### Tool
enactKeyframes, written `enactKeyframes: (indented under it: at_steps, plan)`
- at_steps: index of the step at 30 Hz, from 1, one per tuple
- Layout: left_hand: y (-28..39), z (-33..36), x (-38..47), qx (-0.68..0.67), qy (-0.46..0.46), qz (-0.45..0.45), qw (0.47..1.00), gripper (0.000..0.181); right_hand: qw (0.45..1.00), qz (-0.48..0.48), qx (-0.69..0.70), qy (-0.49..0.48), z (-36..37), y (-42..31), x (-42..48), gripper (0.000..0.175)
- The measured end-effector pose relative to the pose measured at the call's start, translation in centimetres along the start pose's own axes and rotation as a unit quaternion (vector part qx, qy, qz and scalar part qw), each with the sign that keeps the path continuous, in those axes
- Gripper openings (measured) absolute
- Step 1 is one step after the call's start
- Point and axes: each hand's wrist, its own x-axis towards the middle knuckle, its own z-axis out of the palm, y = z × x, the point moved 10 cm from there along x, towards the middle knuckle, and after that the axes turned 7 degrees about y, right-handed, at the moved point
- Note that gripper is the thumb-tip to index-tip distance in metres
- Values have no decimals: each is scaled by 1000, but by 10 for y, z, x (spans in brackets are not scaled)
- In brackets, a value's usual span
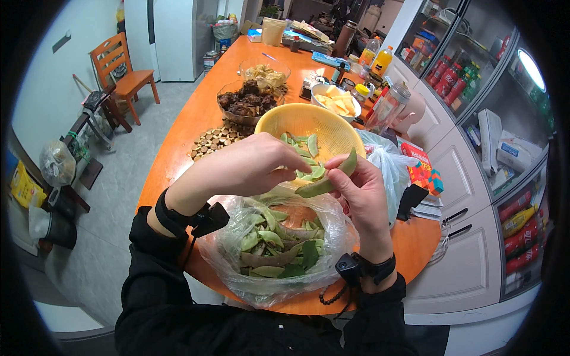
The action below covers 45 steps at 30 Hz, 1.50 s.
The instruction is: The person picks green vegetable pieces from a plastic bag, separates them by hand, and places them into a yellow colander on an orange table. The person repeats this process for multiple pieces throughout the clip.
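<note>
Flat green bean pods (pixel 317 187) are pinched between the thumb and fingers of my right hand (pixel 363 184), above the near rim of a yellow plastic colander (pixel 340 129). My left hand (pixel 267 162) reaches over the same rim, its fingertips close to the pods; whether they grip anything cannot be told. Several green pods (pixel 312 145) lie inside the colander. Below both hands, a clear plastic bag (pixel 222 267) stands wide, holding many pods (pixel 269 238), some brownish, and dark green leaves (pixel 309 254).
Beyond the colander are a glass bowl of dark braised food (pixel 247 104), a bowl of orange fruit pieces (pixel 336 102) and bottles (pixel 382 61). A tied plastic bag (pixel 387 167) and books (pixel 414 155) sit at the right. A bead bracelet (pixel 331 299) lies at the near edge.
</note>
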Motion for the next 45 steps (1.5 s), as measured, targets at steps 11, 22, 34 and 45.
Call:
enactKeyframes:
  at_steps: [11, 22, 34, 45]
  plan:
    - [12, 13, 1, -17, 10, -35, 999, 19, 999, 21, -28, -15, 6, 8, 0, 8]
    - [49, 1, -7, 113, 213, 112, 964, 15, 943, 202, 251, 87, 5, 54, -6, 15]
    - [-17, -13, 2, -67, 230, -62, 969, 17, 971, 54, 188, 134, -29, 37, 12, 14]
    - [-71, 6, 9, 9, 194, -139, 971, 14, 992, 61, -46, 103, -28, 40, 20, 71]
